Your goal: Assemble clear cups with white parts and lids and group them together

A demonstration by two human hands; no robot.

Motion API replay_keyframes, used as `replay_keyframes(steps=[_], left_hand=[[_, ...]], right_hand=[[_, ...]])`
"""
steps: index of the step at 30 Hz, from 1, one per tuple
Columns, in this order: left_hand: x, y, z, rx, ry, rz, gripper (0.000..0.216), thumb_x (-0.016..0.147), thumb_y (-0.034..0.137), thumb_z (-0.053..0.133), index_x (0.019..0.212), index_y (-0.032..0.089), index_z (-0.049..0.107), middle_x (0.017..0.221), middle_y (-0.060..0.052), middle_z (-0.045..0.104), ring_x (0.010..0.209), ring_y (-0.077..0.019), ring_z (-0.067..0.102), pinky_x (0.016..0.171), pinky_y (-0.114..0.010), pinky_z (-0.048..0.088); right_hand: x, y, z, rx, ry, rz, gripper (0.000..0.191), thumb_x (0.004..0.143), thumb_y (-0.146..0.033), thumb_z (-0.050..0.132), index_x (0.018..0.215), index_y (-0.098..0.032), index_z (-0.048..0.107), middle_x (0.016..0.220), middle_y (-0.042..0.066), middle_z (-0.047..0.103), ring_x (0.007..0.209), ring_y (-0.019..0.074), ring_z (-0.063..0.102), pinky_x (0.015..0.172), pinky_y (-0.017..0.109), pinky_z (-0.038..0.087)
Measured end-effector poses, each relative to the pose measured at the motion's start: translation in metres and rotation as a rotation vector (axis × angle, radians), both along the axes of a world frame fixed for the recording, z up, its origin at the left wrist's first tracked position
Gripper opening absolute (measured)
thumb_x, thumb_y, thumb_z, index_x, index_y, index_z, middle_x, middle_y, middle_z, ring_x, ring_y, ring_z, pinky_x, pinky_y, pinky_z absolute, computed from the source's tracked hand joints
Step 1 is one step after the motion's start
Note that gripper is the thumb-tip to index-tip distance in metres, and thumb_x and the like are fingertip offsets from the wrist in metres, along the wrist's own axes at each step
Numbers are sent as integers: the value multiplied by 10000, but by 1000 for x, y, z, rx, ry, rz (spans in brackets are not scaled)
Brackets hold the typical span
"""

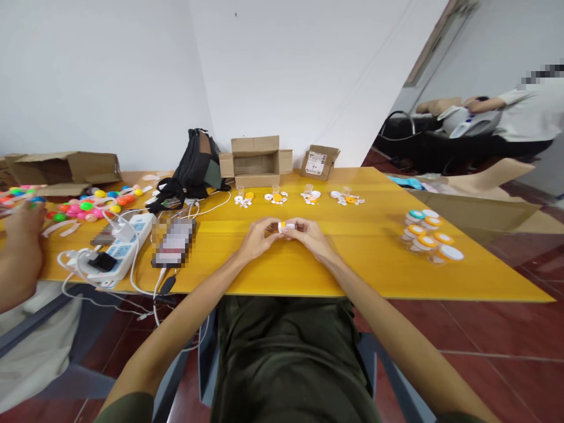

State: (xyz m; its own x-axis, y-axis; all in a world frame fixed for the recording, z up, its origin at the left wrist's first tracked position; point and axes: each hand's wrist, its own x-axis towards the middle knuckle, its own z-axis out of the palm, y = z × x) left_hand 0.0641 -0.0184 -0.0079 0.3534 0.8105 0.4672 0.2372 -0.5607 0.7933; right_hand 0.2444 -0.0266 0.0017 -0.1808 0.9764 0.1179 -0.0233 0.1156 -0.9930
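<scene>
Both hands meet above the middle of the yellow table, holding a small jar lying sideways. Its white and orange lid end faces left, and fingers cover much of its body. My left hand has its fingers closed at the lid end. On the other side, my right hand grips the body with thumb and fingers. Beyond the hands, a row of small piles of white discs and orange-and-white lids lies near clear open jars.
Several lidded clear jars stand at right. To the left are a phone, a power strip with cables, a black backpack and colourful balls near another person's hand. Cardboard boxes line the back.
</scene>
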Motion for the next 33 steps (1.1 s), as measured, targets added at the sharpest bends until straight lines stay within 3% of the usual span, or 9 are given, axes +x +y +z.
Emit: replay_keyframes(steps=[5,10,16,22,33], left_hand=[[-2,0,-2,103,44,23,221,828,147,712,1035,226,694,1006,-48,722,935,-203,682,913,-362,552],[-1,0,-3,129,25,15,331,792,172,765,1097,229,649,1081,-60,704,1009,-224,673,944,-391,546],[3,1,-4,29,-59,44,468,760,236,814,1183,214,615,1146,-88,701,1063,-240,673,953,-390,541],[2,1,-2,-224,-32,-88,270,809,333,768,996,162,672,902,-49,734,805,-179,683,764,-303,555],[1,0,4,-205,-104,-75,338,766,434,825,924,166,693,883,-53,763,836,-183,719,802,-303,579]], right_hand=[[-1,-2,0,-17,-5,6,408,537,-534,903,739,-216,744,741,25,725,681,181,667,678,329,581],[1,-3,4,-14,25,-16,419,532,-531,906,755,-223,731,748,10,721,675,172,656,697,332,577],[2,-1,3,14,7,-37,450,517,-537,908,775,-227,707,751,1,702,682,176,632,689,334,548],[3,0,3,48,-2,-35,421,503,-492,911,750,-220,705,744,-11,694,712,164,620,711,308,529],[4,4,-2,28,-1,29,380,541,-482,898,742,-208,729,701,-4,676,650,158,611,637,299,534]])
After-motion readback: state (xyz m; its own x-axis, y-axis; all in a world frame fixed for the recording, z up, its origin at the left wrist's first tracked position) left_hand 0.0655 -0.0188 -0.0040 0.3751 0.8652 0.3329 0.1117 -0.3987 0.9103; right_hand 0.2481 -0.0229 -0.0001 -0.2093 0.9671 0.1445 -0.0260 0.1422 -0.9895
